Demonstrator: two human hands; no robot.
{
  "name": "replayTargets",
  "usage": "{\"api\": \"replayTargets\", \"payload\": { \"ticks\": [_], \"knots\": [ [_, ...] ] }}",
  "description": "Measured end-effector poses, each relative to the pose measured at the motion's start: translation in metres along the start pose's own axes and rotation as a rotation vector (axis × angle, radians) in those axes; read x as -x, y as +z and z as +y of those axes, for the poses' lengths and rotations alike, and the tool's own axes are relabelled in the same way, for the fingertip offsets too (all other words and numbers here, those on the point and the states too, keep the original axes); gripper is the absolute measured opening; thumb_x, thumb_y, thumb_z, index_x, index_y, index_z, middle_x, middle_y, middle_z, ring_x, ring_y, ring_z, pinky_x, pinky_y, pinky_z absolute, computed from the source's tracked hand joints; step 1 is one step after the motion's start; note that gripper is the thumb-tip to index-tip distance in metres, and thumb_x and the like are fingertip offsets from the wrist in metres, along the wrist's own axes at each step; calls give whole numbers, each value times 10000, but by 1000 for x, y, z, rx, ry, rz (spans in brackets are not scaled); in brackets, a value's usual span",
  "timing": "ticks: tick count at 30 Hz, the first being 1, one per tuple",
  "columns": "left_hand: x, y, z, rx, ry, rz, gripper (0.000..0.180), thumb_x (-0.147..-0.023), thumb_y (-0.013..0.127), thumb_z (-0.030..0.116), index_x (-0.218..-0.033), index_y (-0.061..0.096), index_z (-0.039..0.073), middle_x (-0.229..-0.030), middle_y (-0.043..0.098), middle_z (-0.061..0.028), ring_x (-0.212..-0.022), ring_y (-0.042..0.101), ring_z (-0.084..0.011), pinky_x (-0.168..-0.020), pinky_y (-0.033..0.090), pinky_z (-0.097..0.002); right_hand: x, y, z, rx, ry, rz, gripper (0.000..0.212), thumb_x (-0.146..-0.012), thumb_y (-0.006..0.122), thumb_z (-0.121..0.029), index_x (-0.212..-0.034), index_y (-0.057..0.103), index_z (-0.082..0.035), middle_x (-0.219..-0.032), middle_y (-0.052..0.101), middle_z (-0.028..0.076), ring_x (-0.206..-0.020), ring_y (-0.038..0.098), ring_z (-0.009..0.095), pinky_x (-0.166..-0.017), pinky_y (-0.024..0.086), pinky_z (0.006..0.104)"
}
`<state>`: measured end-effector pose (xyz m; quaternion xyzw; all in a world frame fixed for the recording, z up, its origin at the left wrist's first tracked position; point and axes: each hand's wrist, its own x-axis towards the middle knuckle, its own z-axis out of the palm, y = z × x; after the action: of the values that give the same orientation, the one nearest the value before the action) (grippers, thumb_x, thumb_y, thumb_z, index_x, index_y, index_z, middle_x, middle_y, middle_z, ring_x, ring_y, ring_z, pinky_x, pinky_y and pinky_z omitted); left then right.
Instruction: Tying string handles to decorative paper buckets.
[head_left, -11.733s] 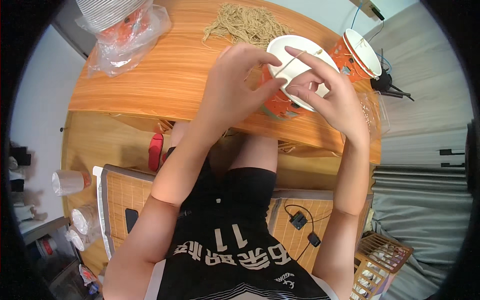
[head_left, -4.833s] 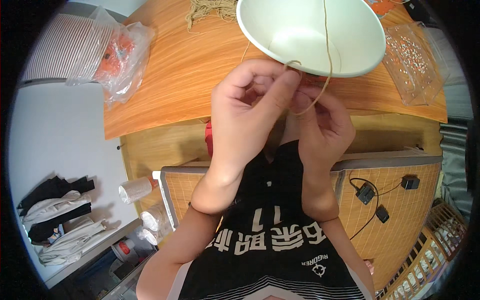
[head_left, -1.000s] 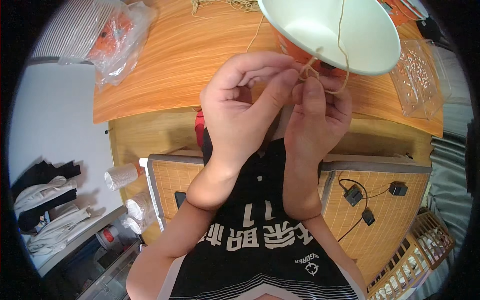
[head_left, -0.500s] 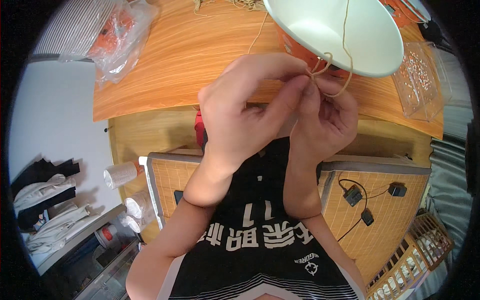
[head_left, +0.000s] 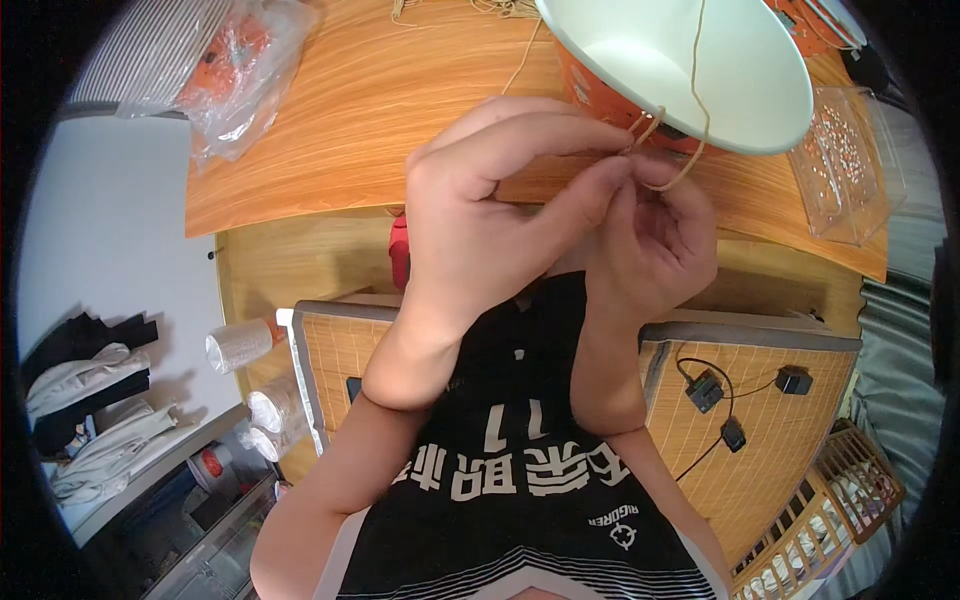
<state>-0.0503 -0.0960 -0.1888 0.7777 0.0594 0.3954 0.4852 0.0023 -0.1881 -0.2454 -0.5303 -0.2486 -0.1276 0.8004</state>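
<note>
Looking very much like a home here!
Seeing clothes (head_left: pixel 105 385) over on the left, grey curtain (head_left: pixel 900 340) at right, woven mat (head_left: pixel 775 435) below, wood-grain table (head_left: pixel 370 120) up top.

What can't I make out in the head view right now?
In the head view:
Beige cord where pinched: knotted or not, hidden by left hand and right hand.
White-lined orange bucket: far rim cut off by the top edge.
Pieces in clear plastic tray: too small to identify.

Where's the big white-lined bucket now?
In the head view, the bucket is at the upper right, just beyond the right hand and left of the clear plastic box.
</note>
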Motion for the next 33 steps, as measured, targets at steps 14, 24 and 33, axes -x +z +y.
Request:
{"api": "replayTargets", "payload": {
  "ticks": [14,24,33],
  "knots": [
    [-17,-10,-3,280,-401,-302,97,-923,645,2,-1014,647,-32,-890,661,-30,-832,611,-77,-751,493,-216,-12,-9,-8,-74,188,-33,177,-806,725,84,-965,685,17,-917,688,72,-866,644,116,-750,535,228],
    [-6,1,-9,241,-224,-188,133,-860,687,-2,-993,685,3,-825,647,-25,-743,590,-79,-682,470,-207,-13,-11,-7,-161,202,-25,192,-835,707,85,-1018,671,38,-961,689,76,-863,646,115,-777,531,234],
    [-19,-12,-7,-61,42,-317,204,-730,713,-119,-911,695,-27,-919,669,-94,-872,633,-179,-772,486,-278,-16,-17,-14,-224,322,-101,129,-907,664,29,-1035,648,45,-1024,685,88,-936,642,123,-847,516,245]
  ]
}}
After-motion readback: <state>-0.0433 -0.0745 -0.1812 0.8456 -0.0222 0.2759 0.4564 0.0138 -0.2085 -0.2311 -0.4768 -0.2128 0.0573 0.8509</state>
